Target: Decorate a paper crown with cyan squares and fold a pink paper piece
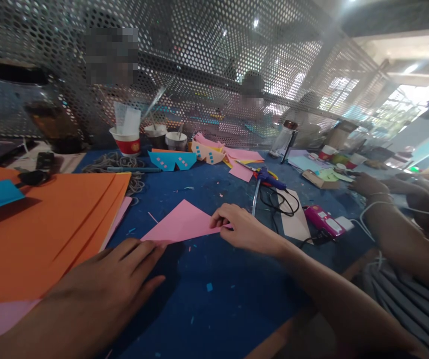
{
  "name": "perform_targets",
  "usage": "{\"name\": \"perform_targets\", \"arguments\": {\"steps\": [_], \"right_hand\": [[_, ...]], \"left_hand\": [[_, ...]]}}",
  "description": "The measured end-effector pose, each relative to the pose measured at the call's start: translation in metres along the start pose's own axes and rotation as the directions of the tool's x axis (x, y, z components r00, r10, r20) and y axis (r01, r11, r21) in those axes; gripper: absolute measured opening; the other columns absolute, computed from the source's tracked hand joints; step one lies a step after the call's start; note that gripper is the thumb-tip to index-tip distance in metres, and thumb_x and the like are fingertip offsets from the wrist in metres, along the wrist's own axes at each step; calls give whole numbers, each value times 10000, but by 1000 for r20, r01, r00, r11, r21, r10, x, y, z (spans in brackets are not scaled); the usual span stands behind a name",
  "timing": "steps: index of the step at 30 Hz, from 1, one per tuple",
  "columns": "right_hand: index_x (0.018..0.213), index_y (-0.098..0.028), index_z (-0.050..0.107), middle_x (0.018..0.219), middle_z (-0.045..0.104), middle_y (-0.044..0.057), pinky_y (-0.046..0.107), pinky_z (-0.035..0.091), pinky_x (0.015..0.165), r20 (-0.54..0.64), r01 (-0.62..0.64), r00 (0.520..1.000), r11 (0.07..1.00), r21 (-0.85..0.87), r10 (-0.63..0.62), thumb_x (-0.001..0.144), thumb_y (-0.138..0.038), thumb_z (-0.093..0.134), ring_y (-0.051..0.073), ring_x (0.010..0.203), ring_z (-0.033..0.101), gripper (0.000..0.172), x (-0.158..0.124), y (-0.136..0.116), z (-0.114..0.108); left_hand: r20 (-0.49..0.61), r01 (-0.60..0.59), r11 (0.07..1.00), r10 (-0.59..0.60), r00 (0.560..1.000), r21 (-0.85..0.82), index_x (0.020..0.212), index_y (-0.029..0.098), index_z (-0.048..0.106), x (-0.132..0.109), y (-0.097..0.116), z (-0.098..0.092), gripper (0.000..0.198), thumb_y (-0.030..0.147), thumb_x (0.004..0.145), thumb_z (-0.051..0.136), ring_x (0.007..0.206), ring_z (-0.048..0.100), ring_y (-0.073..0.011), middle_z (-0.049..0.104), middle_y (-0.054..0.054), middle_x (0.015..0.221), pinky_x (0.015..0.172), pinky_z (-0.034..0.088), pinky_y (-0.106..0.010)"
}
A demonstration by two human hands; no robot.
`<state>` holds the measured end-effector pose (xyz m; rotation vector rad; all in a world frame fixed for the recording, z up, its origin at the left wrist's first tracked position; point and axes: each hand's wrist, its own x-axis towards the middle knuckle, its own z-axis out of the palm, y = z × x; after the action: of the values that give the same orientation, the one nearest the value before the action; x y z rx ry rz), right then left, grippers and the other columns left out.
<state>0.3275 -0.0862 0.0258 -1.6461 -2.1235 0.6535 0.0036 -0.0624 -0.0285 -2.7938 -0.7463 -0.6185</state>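
Observation:
A pink paper triangle [184, 222] lies on the blue table [199, 314], its peak pointing away from me. At its left corner, my left hand [128, 269] rests with the fingers spread, the fingertips on the paper's near edge. My right hand [240, 227] has its fingers curled round the right corner, with a bit of pink showing between thumb and fingers. Small blue and pink scraps are scattered about the triangle.
Orange sheets [76, 214] are stacked at the left. A blue glue gun [270, 178] with a black cable and a magenta device [324, 222] lie at the right. Paper cups [126, 142] and cut paper shapes [173, 160] stand near the mesh screen. Another person's arms reach in from the right.

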Motion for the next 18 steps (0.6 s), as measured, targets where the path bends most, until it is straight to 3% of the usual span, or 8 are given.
{"name": "perform_targets", "arguments": {"steps": [5, 10, 13, 18], "right_hand": [[1062, -209, 727, 1135, 745, 30, 321, 456, 886, 40, -39, 999, 999, 25, 38, 850, 37, 531, 184, 1034, 647, 379, 2, 3, -3], [1068, -212, 729, 1130, 740, 24, 318, 444, 877, 62, -47, 997, 998, 38, 45, 837, 75, 493, 186, 1026, 641, 438, 2, 4, -5], [1056, -206, 720, 1127, 743, 26, 327, 440, 902, 60, -39, 998, 999, 38, 36, 823, 95, 479, 191, 1043, 643, 451, 1, 6, -3], [1073, -225, 725, 1104, 737, 21, 342, 444, 912, 50, -17, 999, 998, 63, 14, 788, 90, 468, 202, 1048, 654, 496, 3, 17, 3]], "left_hand": [[86, 123, 992, -121, 989, -13, 1370, 237, 763, -5, -1, -1, 521, 520, 1142, 389, 936, 749, -319, 800, -143, 1199, 707, 541, -432], [126, 28, 1000, -28, 992, 6, 1390, 177, 742, 0, 3, -6, 466, 400, 1142, 417, 935, 744, -294, 813, -142, 1181, 729, 564, -419], [158, 87, 996, -89, 983, 14, 1363, 173, 745, 4, 8, -7, 404, 369, 1110, 497, 952, 738, -301, 813, -136, 1148, 747, 571, -425], [267, 125, 992, -114, 957, -23, 1408, 163, 708, 12, 13, -17, 408, 341, 1042, 668, 1045, 742, -326, 799, -140, 1262, 826, 597, -450]]}}
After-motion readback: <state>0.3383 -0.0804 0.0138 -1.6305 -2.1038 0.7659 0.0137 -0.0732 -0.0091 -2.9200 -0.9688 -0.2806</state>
